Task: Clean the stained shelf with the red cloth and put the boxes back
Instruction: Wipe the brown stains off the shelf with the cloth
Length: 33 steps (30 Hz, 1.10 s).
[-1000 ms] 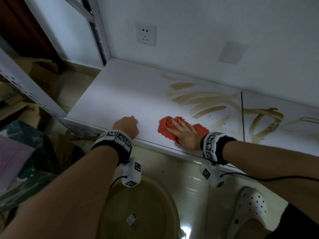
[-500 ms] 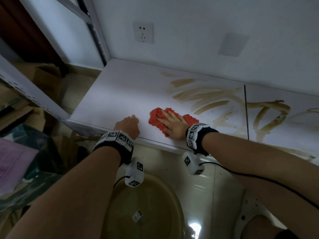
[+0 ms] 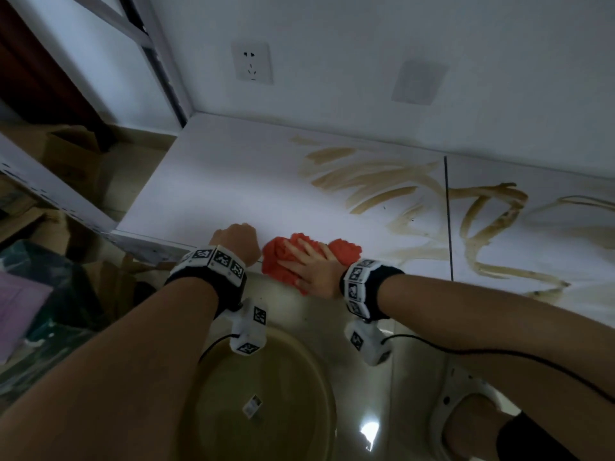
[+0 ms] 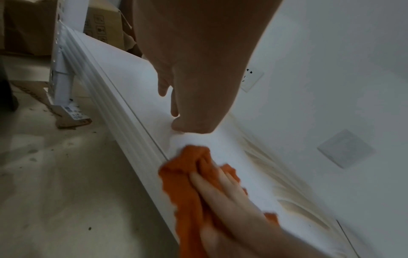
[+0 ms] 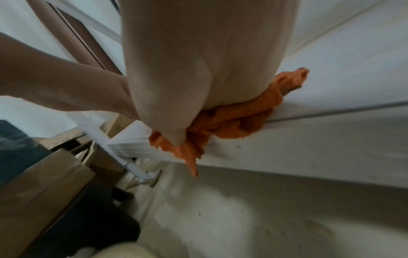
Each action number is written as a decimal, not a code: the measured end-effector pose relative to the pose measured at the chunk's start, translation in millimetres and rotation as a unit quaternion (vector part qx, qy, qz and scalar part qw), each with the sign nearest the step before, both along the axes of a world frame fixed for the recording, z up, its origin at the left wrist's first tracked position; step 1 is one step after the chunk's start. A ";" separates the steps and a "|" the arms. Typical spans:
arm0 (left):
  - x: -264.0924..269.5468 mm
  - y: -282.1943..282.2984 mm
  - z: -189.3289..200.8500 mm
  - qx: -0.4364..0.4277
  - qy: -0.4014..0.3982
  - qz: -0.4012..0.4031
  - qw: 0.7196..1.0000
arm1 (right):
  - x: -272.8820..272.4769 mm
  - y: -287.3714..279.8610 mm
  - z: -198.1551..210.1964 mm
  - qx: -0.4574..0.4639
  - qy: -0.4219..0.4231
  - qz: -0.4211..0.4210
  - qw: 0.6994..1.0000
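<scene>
The red cloth [image 3: 293,261] lies bunched at the front edge of the white shelf [image 3: 213,181], part of it hanging over that edge. The right hand [image 3: 314,267] presses flat on it, fingers straight and spread, so its grip is open, pinning the cloth rather than clutching it. The left hand [image 3: 236,241] rests just beside the cloth on the same front edge, fingers curled under with nothing in them. Brown stain streaks [image 3: 366,181] cover the shelf from its middle toward the right end and back edge, crossing a seam [image 3: 447,214] between 2 panels; the left end is bare white. A wall with a socket [image 3: 252,63] bounds the back edge. On the floor under the front edge sits a round basin [image 3: 266,410]; cardboard boxes [image 3: 71,154] stand beyond the left end by the shelf's upright post [image 4: 59,69].
</scene>
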State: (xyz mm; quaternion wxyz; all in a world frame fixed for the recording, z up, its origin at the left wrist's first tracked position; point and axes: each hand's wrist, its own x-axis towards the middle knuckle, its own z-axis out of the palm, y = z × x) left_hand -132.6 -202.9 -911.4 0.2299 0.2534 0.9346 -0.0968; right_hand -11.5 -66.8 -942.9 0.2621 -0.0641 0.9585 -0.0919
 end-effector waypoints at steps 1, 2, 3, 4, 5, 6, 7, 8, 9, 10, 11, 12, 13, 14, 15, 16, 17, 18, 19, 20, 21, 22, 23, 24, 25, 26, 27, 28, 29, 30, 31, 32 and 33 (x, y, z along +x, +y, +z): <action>3.5 2.6 1.5 0.004 -0.003 -0.001 1.000 | -7.3 -2.2 -0.3 0.000 0.004 0.003 1.000; 6.7 5.4 2.3 0.012 -0.007 -0.002 1.000 | -13.7 -1.9 -0.1 0.002 0.005 0.005 1.000; 10.0 7.9 3.2 0.021 -0.010 -0.003 1.000 | -18.9 0.9 -0.2 0.003 0.006 0.004 1.000; 12.4 10.3 4.2 0.030 -0.013 -0.003 0.999 | -22.9 5.9 -0.5 0.001 0.007 -0.003 1.000; 14.5 12.9 5.1 0.036 -0.016 -0.004 0.999 | -25.0 12.9 -0.3 -0.001 0.010 -0.017 1.000; 16.7 15.6 5.9 0.039 -0.020 -0.006 0.999 | -25.8 22.2 0.1 0.001 0.010 -0.034 0.999; 18.8 18.5 6.0 0.038 -0.024 -0.007 0.999 | -24.5 33.5 0.7 0.008 0.006 -0.051 0.999; 21.2 21.9 5.5 0.038 -0.028 -0.009 0.999 | -20.9 46.4 0.8 0.016 0.000 -0.070 0.997; 23.8 26.4 5.1 0.041 -0.031 -0.013 0.999 | -14.7 60.3 1.1 0.024 -0.006 -0.092 0.995; 26.0 31.2 3.9 0.047 -0.031 -0.022 0.998 | -6.2 73.7 1.6 0.031 -0.008 -0.112 0.993; 28.6 35.7 2.7 0.053 -0.030 -0.031 0.998 | 4.0 84.0 2.0 0.035 -0.011 -0.127 0.991; 31.2 39.5 1.2 0.054 -0.029 -0.040 0.997 | 15.1 90.1 3.2 0.036 -0.016 -0.135 0.990; 34.1 42.4 0.1 0.052 -0.027 -0.047 0.997 | 25.8 91.5 4.4 0.033 -0.022 -0.135 0.990; 37.2 44.8 -0.7 0.049 -0.024 -0.052 0.997 | 35.3 88.8 5.5 0.029 -0.028 -0.131 0.991; 40.3 46.7 -1.4 0.045 -0.020 -0.055 0.997 | 42.8 83.3 6.4 0.023 -0.030 -0.122 0.992; 43.3 48.3 -2.1 0.041 -0.017 -0.058 0.997 | 47.8 77.0 6.6 0.018 -0.031 -0.112 0.993; 45.9 49.6 -2.8 0.037 -0.014 -0.061 0.997 | 50.6 70.9 6.5 0.012 -0.031 -0.102 0.994; 47.5 50.2 -4.0 0.037 -0.011 -0.064 0.997 | 50.9 65.4 5.4 0.008 -0.030 -0.092 0.995; 48.0 50.3 -5.5 0.040 -0.007 -0.067 0.997 | 49.2 60.7 3.9 0.006 -0.027 -0.083 0.996; 48.0 49.8 -7.5 0.046 -0.003 -0.070 0.996 | 45.3 56.3 2.1 0.005 -0.026 -0.075 0.997; 48.0 48.4 -9.1 0.051 0.000 -0.073 0.996 | 39.6 51.8 0.8 0.005 -0.024 -0.068 0.997; 48.3 47.0 -10.1 0.057 0.004 -0.076 0.996 | 32.4 47.4 -0.6 0.008 -0.020 -0.064 0.998; 48.7 45.6 -10.5 0.057 0.005 -0.076 0.995 | 24.4 43.9 -1.7 0.010 -0.014 -0.062 0.998; 48.7 44.5 -10.5 0.054 0.004 -0.076 0.996 | 15.9 41.7 -2.1 0.012 -0.010 -0.062 0.998; 48.6 43.8 -10.1 0.047 -0.002 -0.073 0.996 | 8.1 41.8 -2.8 0.012 -0.008 -0.065 0.998; 48.1 43.8 -9.7 0.039 -0.009 -0.070 0.997 | 2.0 44.2 -3.5 0.011 -0.007 -0.069 0.998; 47.2 43.9 -8.5 0.032 -0.017 -0.067 0.997 | -2.3 48.9 -4.2 0.011 -0.003 -0.074 0.997; 45.8 44.1 -8.1 0.026 -0.024 -0.065 0.997 | -3.5 55.1 -4.5 0.014 0.000 -0.079 0.997; 44.1 44.8 -7.6 0.019 -0.032 -0.065 0.997 | -1.5 62.9 -3.9 0.019 0.001 -0.085 0.996; 42.5 45.8 -7.7 0.013 -0.038 -0.067 0.997 | 3.2 72.1 -3.0 0.026 -0.001 -0.092 0.995; 41.0 46.6 -8.5 0.009 -0.044 -0.066 0.997 | 10.5 82.2 -1.9 0.033 -0.005 -0.101 0.994; 39.8 47.1 -9.5 0.005 -0.050 -0.061 0.997 | 19.6 91.9 -0.6 0.038 -0.009 -0.111 0.993; 39.1 47.4 -9.7 0.001 -0.058 -0.052 0.997 | 30.5 100.5 1.4 0.041 -0.014 -0.119 0.992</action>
